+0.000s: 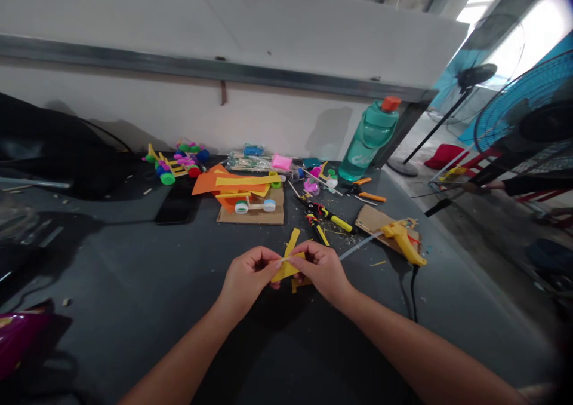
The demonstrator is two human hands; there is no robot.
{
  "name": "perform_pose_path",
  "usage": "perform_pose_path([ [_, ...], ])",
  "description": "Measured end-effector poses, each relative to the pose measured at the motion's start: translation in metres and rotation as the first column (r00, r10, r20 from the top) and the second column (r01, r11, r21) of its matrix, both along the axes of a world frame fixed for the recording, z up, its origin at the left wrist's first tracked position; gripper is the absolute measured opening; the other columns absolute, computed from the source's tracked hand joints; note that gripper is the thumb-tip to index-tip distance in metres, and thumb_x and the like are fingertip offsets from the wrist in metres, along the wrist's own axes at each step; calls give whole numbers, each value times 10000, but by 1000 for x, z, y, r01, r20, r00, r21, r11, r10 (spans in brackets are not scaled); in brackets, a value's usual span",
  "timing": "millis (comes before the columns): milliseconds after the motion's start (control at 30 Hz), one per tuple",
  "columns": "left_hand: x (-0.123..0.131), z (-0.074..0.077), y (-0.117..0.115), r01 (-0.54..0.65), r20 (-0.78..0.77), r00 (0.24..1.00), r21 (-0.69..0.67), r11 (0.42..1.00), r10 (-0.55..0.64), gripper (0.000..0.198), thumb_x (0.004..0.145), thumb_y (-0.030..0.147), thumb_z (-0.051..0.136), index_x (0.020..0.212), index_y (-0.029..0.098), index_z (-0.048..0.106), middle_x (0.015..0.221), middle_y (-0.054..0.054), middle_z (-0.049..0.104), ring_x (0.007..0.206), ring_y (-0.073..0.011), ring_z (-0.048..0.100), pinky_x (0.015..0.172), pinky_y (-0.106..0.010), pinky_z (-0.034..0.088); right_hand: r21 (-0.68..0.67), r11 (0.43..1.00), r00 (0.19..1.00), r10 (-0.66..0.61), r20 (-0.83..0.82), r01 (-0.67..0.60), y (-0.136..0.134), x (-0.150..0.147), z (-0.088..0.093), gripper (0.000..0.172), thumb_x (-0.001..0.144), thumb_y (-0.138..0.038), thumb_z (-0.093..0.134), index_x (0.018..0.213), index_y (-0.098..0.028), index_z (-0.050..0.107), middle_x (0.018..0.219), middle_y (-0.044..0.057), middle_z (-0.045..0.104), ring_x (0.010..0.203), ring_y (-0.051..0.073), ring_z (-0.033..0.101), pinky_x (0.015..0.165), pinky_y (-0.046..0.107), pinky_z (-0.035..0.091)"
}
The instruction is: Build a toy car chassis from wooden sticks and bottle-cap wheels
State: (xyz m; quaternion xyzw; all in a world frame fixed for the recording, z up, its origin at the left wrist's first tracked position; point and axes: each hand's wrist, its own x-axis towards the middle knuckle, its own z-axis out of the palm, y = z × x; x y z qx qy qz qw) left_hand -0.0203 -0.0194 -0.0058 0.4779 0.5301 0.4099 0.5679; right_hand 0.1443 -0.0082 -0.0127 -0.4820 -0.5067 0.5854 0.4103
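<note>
My left hand point(248, 276) and my right hand point(323, 269) meet just above the dark table point(134, 285). Both pinch a small folded piece of yellow paper point(286, 269). A thin pale stick point(281, 260) lies across the paper between my fingertips. A yellow strip point(292, 241) sticks up from behind the paper. More yellow scraps point(299, 283) lie on the table beneath my right hand.
A yellow glue gun point(403, 241) rests on cardboard to the right, with yellow-handled pliers point(324, 217) beside it. Orange and yellow paper sheets point(237, 187), a bottle-cap toy car point(176, 163), a teal water bottle point(369, 139) and a black phone point(176, 205) lie farther back. Fans stand at right.
</note>
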Motion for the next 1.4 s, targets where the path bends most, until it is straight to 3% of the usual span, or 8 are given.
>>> perform_pose_path([
  [300, 1, -2, -2, 58, -5, 998, 20, 998, -58, 209, 727, 354, 637, 808, 162, 643, 660, 6, 642, 543, -115, 580, 526, -226, 481, 53, 998, 999, 27, 33, -28, -2, 0, 0, 194, 711, -373, 674, 754, -195, 610, 572, -44, 557, 489, 97, 533, 476, 216, 461],
  [433, 0, -1, -4, 75, -151, 987, 109, 991, -58, 182, 766, 340, 606, 748, 168, 664, 600, 12, 632, 564, -117, 572, 544, -201, 442, 70, 997, 998, 29, 54, -33, -3, 0, -2, 180, 724, -365, 667, 759, -195, 617, 604, -39, 554, 514, 95, 535, 487, 211, 458],
  [600, -1, 1, -4, 45, -233, 972, 105, 993, -20, 234, 743, 389, 633, 678, 164, 629, 519, 21, 612, 519, -116, 552, 507, -193, 391, 12, 999, 999, 50, -1, -50, -3, -1, -2, 223, 712, -395, 680, 759, -189, 610, 568, -51, 547, 481, 87, 528, 474, 205, 450],
  [900, -2, -4, -4, 42, -226, 974, 119, 992, -14, 268, 711, 405, 662, 637, 163, 577, 507, 28, 583, 497, -109, 526, 479, -188, 370, -7, 999, 998, 33, -46, -34, -2, -3, -1, 233, 705, -394, 686, 747, -178, 607, 582, -48, 569, 474, 66, 535, 464, 180, 450],
  [1100, -1, -2, -4, 47, -205, 979, 141, 989, -18, 223, 723, 386, 651, 738, 163, 649, 565, 12, 608, 529, -119, 544, 504, -198, 405, -5, 999, 998, 32, -50, -32, -2, -1, 1, 243, 698, -400, 688, 759, -177, 614, 577, -45, 575, 477, 72, 537, 472, 193, 460],
  [1400, -1, 1, -7, 24, -200, 980, 136, 990, 4, 210, 733, 369, 641, 681, 168, 671, 550, 11, 623, 514, -112, 541, 491, -188, 403, -24, 999, 998, 23, -52, -24, -1, -1, 2, 209, 690, -372, 692, 731, -181, 620, 596, -41, 590, 474, 71, 548, 472, 188, 459],
])
